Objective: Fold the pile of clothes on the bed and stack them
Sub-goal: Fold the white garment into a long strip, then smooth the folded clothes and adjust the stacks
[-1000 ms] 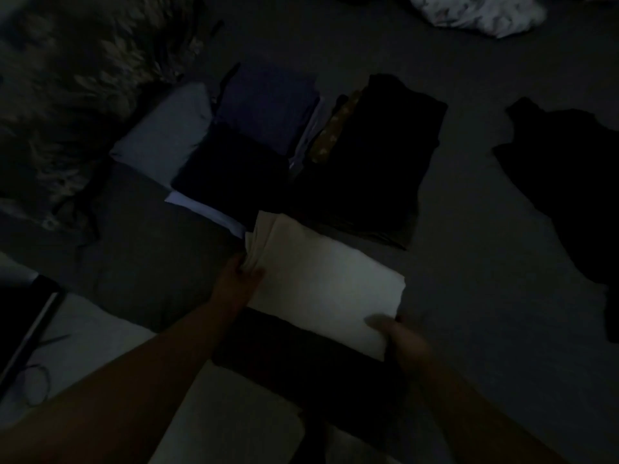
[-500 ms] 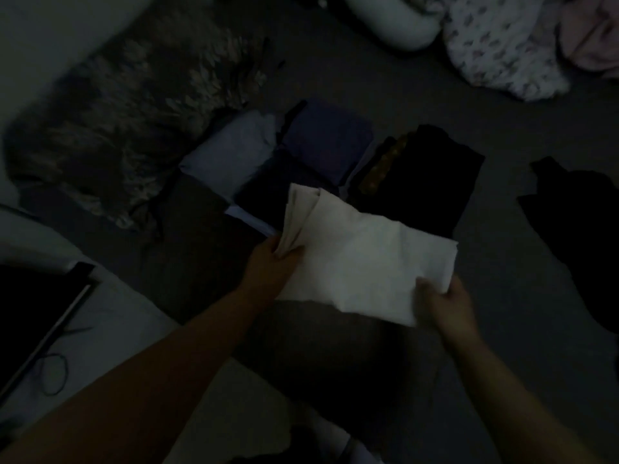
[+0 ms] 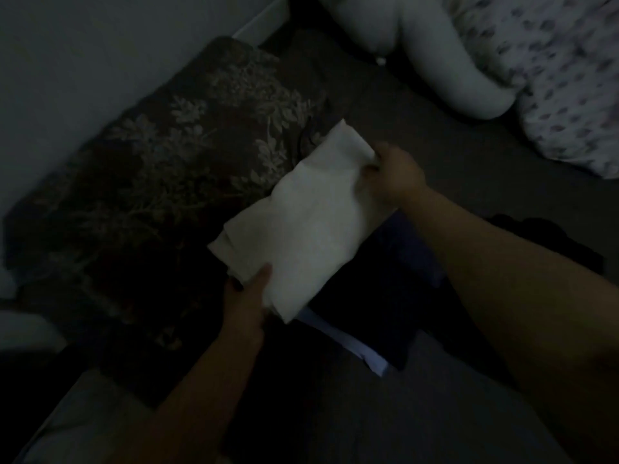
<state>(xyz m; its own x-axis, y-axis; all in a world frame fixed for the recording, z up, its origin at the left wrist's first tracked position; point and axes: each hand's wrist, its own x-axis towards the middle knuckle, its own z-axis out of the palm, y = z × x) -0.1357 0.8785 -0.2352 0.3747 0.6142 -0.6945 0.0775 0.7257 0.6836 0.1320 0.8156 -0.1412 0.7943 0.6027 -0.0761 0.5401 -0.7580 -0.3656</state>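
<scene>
Clothes look partly done to me: my left hand point(image 3: 246, 296) and right hand point(image 3: 393, 175) each grip an end of a folded white garment point(image 3: 301, 229) over the dark folded stack point(image 3: 385, 303), with placing it left.

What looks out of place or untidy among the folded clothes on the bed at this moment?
Little stands out. The white folded garment is held in the air by the left hand and right hand, tilted. Below it, a pale garment edge sticks out from under the dark folded clothes. The scene is very dim.
</scene>
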